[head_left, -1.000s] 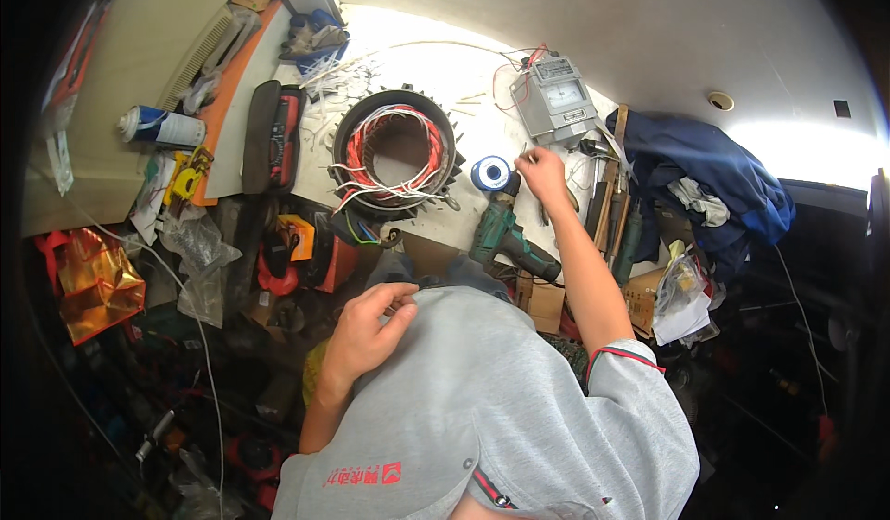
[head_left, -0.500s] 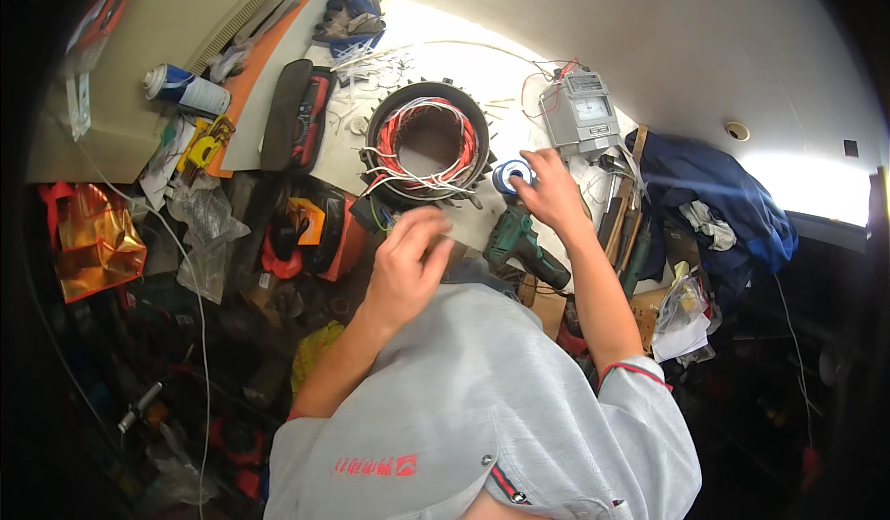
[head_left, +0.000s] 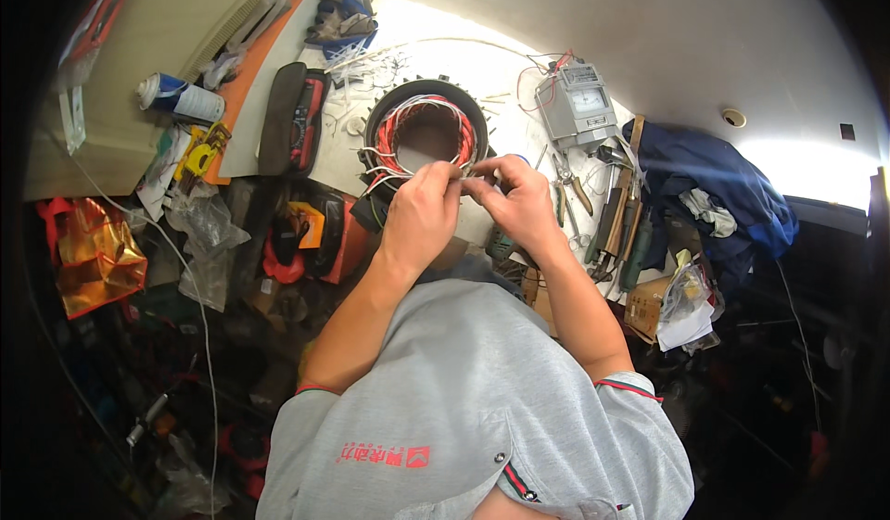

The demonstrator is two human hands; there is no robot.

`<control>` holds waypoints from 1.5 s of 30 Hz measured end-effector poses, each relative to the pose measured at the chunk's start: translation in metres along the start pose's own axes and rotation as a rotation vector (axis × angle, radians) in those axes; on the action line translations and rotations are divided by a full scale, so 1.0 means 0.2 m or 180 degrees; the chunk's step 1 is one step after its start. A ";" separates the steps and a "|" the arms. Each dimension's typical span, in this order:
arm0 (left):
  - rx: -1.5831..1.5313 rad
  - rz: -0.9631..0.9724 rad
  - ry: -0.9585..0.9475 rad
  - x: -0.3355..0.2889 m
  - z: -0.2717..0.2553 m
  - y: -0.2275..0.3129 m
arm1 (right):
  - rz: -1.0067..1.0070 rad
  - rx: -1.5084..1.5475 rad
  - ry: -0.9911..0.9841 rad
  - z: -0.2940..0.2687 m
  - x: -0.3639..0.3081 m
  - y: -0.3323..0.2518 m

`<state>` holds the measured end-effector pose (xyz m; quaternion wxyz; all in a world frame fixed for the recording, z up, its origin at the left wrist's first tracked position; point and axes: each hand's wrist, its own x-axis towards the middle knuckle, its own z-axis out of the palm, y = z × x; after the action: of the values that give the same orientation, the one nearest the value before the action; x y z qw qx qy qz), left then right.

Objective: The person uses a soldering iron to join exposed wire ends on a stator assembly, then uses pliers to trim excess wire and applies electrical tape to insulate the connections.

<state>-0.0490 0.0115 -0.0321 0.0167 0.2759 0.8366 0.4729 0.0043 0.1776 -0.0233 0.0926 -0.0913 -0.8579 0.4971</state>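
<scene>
A round dark motor stator [head_left: 476, 112] with cooling fins stands on the white bench, wound inside with red sleeving [head_left: 387, 140] and white wires. My left hand [head_left: 422, 212] is closed in a pinch at its near rim, where the white lead wires [head_left: 394, 170] run to the fingers. Close against it, my right hand [head_left: 521, 207] also pinches at the wire ends; the fingertips nearly meet and partly hide what they grip. Only a blue edge of the spool [head_left: 523, 159] shows behind my right hand. A green power drill [head_left: 502, 244] lies below that hand, partly covered.
A grey meter [head_left: 579, 107] with thin leads stands at the back right. Pliers [head_left: 581, 196] and long-handled tools [head_left: 616, 219] lie to the right, near a dark blue jacket [head_left: 709, 196]. A red multimeter in its case [head_left: 301, 121] lies left; wire scraps litter the bench behind.
My right hand has left the spool and moved left to the stator's near rim. My left hand has moved up and right, and both hands now pinch together at the wires.
</scene>
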 end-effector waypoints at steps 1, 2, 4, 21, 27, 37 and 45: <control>0.0010 -0.0083 0.0056 0.01 0.01 0.01 | -0.0014 -0.0046 -0.0112 -0.03 0.01 -0.03; 0.0019 -0.0166 0.0112 0.02 0.02 0.02 | -0.0211 -0.0198 -0.0122 -0.05 0.01 -0.01; 0.0127 -0.0211 0.0202 0.02 0.04 0.03 | -0.0600 -0.0514 -0.0136 -0.10 0.02 0.02; 0.0162 -0.0063 0.0453 -0.03 0.06 -0.01 | -0.0421 -0.0345 -0.0667 -0.15 0.14 0.04; 0.0169 -0.0097 0.0499 -0.04 0.07 0.00 | -0.1091 -0.0680 -0.0770 -0.14 0.17 0.07; 0.0177 -0.0109 0.0517 -0.04 0.08 -0.01 | -0.1315 -0.0843 -0.0889 -0.14 0.21 0.02; 0.0516 -0.0240 0.0441 -0.03 0.08 0.02 | -0.1280 -0.0870 -0.1111 -0.14 0.26 0.02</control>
<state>-0.0377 0.0232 -0.0391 -0.0457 0.2112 0.8811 0.4206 -0.0390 0.2162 -0.0087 0.0271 0.1557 -0.9207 0.3568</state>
